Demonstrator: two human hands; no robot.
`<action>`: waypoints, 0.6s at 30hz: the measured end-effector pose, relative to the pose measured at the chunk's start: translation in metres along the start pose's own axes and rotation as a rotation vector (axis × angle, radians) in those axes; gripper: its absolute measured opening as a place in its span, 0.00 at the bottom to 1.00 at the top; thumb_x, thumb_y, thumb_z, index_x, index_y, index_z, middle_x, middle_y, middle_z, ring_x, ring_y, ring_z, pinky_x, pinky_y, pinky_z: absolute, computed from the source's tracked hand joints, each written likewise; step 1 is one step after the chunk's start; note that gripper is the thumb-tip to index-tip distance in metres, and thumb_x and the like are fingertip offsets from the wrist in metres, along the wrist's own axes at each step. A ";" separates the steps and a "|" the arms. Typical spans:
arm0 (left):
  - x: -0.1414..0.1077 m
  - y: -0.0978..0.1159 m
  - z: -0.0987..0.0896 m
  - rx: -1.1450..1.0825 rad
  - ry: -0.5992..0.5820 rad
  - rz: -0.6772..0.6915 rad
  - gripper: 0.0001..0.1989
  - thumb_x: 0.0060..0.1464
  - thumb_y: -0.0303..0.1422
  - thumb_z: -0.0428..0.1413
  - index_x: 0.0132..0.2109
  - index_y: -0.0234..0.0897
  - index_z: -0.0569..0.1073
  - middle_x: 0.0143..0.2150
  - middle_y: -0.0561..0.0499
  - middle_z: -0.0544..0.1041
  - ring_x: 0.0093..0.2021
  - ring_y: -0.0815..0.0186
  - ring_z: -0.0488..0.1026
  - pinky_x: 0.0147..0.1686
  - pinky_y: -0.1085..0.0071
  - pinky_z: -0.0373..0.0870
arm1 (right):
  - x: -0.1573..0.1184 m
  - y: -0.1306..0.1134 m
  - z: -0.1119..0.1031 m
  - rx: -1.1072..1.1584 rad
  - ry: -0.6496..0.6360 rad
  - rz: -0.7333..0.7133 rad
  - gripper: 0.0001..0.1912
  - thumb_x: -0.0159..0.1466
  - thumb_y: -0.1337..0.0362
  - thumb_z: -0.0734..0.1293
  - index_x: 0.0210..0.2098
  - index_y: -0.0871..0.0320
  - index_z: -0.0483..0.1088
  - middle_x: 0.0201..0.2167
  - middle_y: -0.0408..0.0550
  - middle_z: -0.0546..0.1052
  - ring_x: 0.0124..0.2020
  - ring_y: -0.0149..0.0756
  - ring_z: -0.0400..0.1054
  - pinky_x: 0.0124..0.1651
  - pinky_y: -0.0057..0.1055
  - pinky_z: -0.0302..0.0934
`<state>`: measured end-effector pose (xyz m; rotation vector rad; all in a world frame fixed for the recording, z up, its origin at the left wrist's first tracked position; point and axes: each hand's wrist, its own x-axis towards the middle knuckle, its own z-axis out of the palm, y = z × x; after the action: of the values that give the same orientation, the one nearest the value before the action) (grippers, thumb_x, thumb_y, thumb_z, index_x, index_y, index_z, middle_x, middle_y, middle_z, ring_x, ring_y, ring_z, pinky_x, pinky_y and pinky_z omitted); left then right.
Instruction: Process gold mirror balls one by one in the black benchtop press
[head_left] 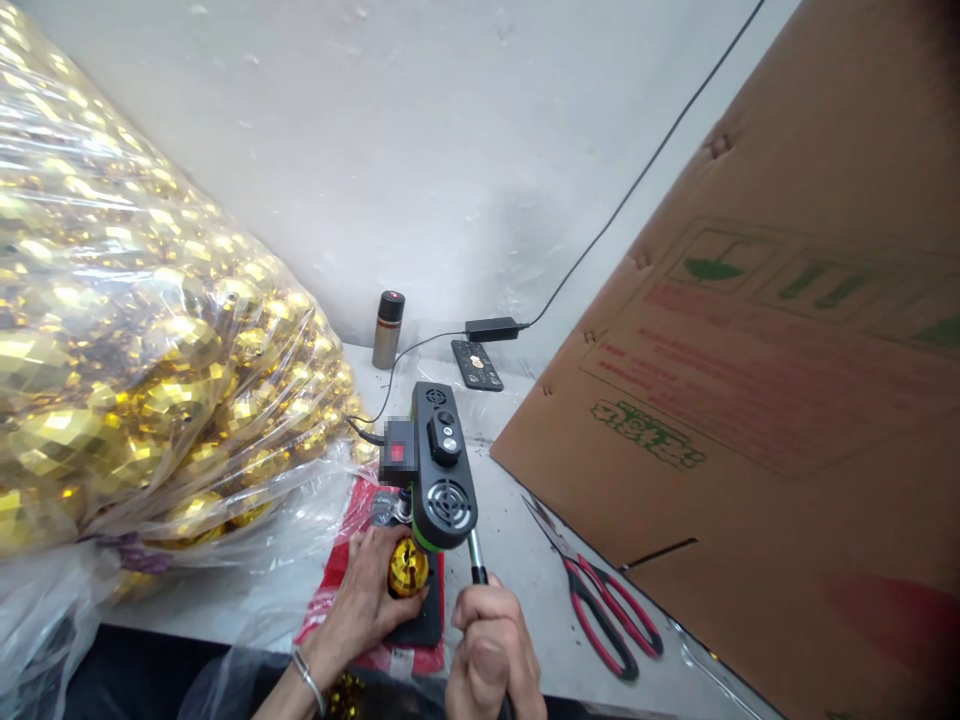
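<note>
My left hand (367, 585), a bracelet on its wrist, is closed round a small gold faceted ball (408, 570). The ball sits over the black base (420, 627) of a small bench machine, under the near end of the machine's black vented head (442, 465). My right hand (491, 650) is wrapped round the lever (478, 560) on the machine's right side. What lies right under the head, and any tool there, is hidden. A red plastic sheet (330, 590) is spread beneath the base.
A clear bag (187, 400) full of gold balls fills the left. Red-handled scissors (600, 600) lie beside a large cardboard box (750, 380) on the right. Farther back are a cylindrical bottle (388, 330), a phone-like slab (477, 365) and a power adapter (493, 329) with its cable.
</note>
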<state>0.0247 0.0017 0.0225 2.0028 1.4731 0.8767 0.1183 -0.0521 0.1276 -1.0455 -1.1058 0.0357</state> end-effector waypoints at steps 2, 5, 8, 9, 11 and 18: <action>0.000 0.000 0.001 0.004 0.001 -0.001 0.21 0.47 0.31 0.67 0.50 0.41 0.76 0.43 0.47 0.81 0.45 0.49 0.76 0.50 0.52 0.73 | 0.000 0.006 0.001 0.002 0.018 -0.022 0.20 0.76 0.69 0.53 0.26 0.54 0.57 0.26 0.36 0.63 0.27 0.28 0.58 0.51 0.33 0.64; 0.001 0.000 0.002 0.008 0.005 -0.001 0.21 0.47 0.31 0.65 0.50 0.42 0.76 0.43 0.47 0.81 0.44 0.49 0.77 0.51 0.51 0.72 | 0.001 0.019 0.002 0.014 0.042 -0.147 0.21 0.76 0.69 0.54 0.26 0.54 0.56 0.24 0.35 0.62 0.24 0.26 0.57 0.46 0.31 0.64; 0.001 0.002 -0.001 -0.003 -0.014 0.000 0.20 0.48 0.32 0.65 0.50 0.42 0.76 0.43 0.47 0.81 0.45 0.49 0.77 0.53 0.50 0.72 | 0.002 0.029 0.003 0.046 0.043 -0.238 0.21 0.76 0.68 0.54 0.25 0.54 0.56 0.23 0.36 0.61 0.22 0.26 0.57 0.38 0.30 0.62; 0.002 0.003 -0.002 -0.008 -0.025 -0.004 0.20 0.49 0.32 0.65 0.50 0.42 0.76 0.43 0.47 0.81 0.45 0.49 0.77 0.53 0.50 0.72 | 0.002 0.031 0.003 0.049 0.041 -0.240 0.21 0.76 0.68 0.55 0.25 0.54 0.56 0.23 0.36 0.61 0.22 0.26 0.57 0.37 0.30 0.62; 0.002 0.004 -0.004 -0.017 -0.043 -0.014 0.20 0.49 0.32 0.64 0.51 0.42 0.76 0.43 0.46 0.82 0.45 0.49 0.77 0.53 0.49 0.71 | 0.002 0.032 0.002 0.039 0.038 -0.228 0.21 0.76 0.67 0.55 0.25 0.54 0.56 0.23 0.36 0.62 0.22 0.27 0.57 0.37 0.30 0.62; 0.002 0.002 0.000 -0.015 -0.028 -0.010 0.20 0.48 0.31 0.64 0.50 0.41 0.76 0.43 0.46 0.81 0.45 0.49 0.77 0.53 0.49 0.71 | -0.001 0.029 -0.003 0.011 0.004 -0.203 0.20 0.77 0.67 0.55 0.26 0.54 0.57 0.23 0.35 0.63 0.23 0.27 0.59 0.44 0.31 0.64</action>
<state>0.0263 0.0032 0.0248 1.9879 1.4557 0.8497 0.1334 -0.0387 0.1064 -0.9190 -1.2016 -0.1224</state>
